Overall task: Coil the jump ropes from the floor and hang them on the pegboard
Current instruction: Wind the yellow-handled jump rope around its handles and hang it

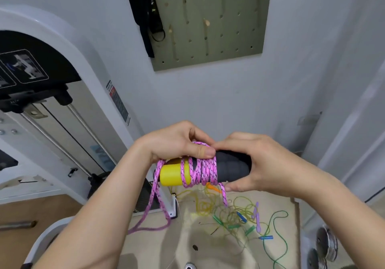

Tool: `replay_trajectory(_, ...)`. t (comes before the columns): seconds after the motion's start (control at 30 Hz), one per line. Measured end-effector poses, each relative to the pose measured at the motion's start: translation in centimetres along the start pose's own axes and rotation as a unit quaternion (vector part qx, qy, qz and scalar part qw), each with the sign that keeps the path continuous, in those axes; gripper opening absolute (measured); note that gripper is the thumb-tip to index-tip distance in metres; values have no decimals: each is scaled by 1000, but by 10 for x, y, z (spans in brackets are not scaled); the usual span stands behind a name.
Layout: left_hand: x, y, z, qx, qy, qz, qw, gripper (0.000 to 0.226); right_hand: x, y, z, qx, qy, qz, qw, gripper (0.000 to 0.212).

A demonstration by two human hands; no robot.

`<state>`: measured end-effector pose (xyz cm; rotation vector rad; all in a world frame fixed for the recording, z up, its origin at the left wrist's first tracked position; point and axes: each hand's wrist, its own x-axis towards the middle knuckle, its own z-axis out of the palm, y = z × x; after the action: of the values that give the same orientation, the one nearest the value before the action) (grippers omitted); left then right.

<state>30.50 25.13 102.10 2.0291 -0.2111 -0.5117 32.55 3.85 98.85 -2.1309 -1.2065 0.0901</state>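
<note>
1. Coiling step underway: wrapping pink rope (205, 169) round its own handle (208, 169), yellow end cap to the left, dark foam grip to the right; several turns already on near the yellow/black join.
2. Holding the handle roughly level at chest height, in front of the wall, below the pegboard (210, 23).
3. Left hand (177, 141) clamping from above, thumb pressing the wraps down onto the grip, fingers curled behind — grasping handle + rope.
4. Right hand (254, 162) cupping the dark grip end, thumb under, fingers over; pinching the rope's loose end at the lower edge, prob. tucking it.
5. Both forearms angling in from lower corners, wrists bent inward.
6. Slack still trailing: a long pink loop hanging off the yellow end down to the floor (208, 248).
7. Next, as a guess: feeding remaining slack into more turns, keeping thumb tension so wraps aren't slipping, then lifting to a free peg.
8. Lots left: thin green/yellow ropes (239, 214) lying tangled on the floor, untouched.
</note>
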Motion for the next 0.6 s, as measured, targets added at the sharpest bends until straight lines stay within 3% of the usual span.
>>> replay_trajectory(0.13, 13, -18, -12, -18, 95, 18, 995, 35, 14, 18, 2, 139, -24, 46, 989, 71)
replay_trajectory(0.23, 20, -28, -23, 5, 163, 32, 986, 24, 36, 13, 8, 365, 53, 171, 914, 37)
replay_trajectory(0.27, 22, -30, -25, 17, 178, 40, 983, 22, 50, 12, 15, 349, 113, 222, 904, 16)
replay_trajectory(0.3, 23, -34, -28, 37, 191, 50, 980, 21, 65, 11, 23, 289, 166, 257, 907, 10)
replay_trajectory(0.4, 22, -44, -46, 50, 167, 67, 982, 19, 105, 15, 43, 69, 249, 242, 935, 40)
replay_trajectory(0.5, 13, -58, -83, 40, 55, 61, 996, 26, 132, 10, 49, -40, 222, 204, 953, 34)
replay_trajectory(0.6, 4, -68, -125, 52, 1, 32, 998, 17, 161, -1, 54, -74, 176, 146, 971, 27)
